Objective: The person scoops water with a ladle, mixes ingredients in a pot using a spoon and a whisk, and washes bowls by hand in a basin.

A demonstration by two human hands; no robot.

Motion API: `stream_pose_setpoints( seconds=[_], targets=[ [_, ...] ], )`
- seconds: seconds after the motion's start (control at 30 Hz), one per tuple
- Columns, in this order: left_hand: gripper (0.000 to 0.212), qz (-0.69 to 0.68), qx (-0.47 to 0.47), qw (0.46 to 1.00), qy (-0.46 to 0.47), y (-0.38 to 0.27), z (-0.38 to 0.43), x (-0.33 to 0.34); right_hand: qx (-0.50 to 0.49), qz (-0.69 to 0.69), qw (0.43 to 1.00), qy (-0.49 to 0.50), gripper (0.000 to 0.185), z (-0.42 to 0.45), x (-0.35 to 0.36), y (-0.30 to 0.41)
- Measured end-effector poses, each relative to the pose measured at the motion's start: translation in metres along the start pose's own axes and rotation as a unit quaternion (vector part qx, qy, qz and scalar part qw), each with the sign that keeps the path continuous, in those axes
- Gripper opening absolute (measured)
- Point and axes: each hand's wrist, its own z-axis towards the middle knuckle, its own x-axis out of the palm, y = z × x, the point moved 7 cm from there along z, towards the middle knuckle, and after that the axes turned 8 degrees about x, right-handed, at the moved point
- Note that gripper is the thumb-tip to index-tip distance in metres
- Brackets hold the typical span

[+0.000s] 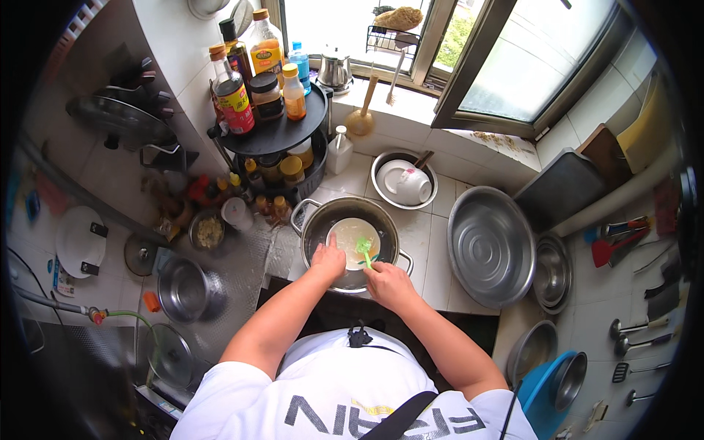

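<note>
A white bowl [346,230] with a green pattern on its side sits inside a two-handled metal pot [352,207] in front of me. A thin layer of pale, wet matter shows in the bowl. My left hand [329,260] holds the bowl's left rim, its index finger stretched along the edge. In my right hand [389,283] is the handle of a bright green brush-like kitchen tool [363,247]. Its head rests in the bowl. The undersides of both hands are hidden.
Beyond the pot stands a metal basin [379,192] holding white dishes. A large metal basin [489,247] lies to the right. Bottles and jars crowd a black tiered rack [275,137] at back left. An open window sash [492,118] juts inward. Another metal basin [183,290] stands left.
</note>
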Motion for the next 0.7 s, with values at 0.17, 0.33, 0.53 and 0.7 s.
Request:
stream_pose_setpoints(
  seconds=[0.17,0.33,0.53,0.7],
  targets=[
    [0.048,0.011,0.004,0.999,-0.046,0.023,0.003,0.01,-0.062,0.21,0.973,-0.071,0.032,0.019,-0.006,0.012],
    [0.043,-0.024,0.01,0.999,-0.028,0.015,-0.001,0.003,-0.04,0.082,0.993,-0.077,0.028,0.016,-0.003,-0.001],
    [0.034,0.022,0.043,0.998,-0.049,0.005,-0.004,-0.006,-0.05,0.208,0.974,-0.074,0.029,0.028,-0.005,0.008],
    [0.032,0.019,0.042,0.998,-0.046,0.013,-0.008,-0.003,-0.022,0.114,0.992,-0.039,0.028,0.02,0.001,0.009]
  ],
)
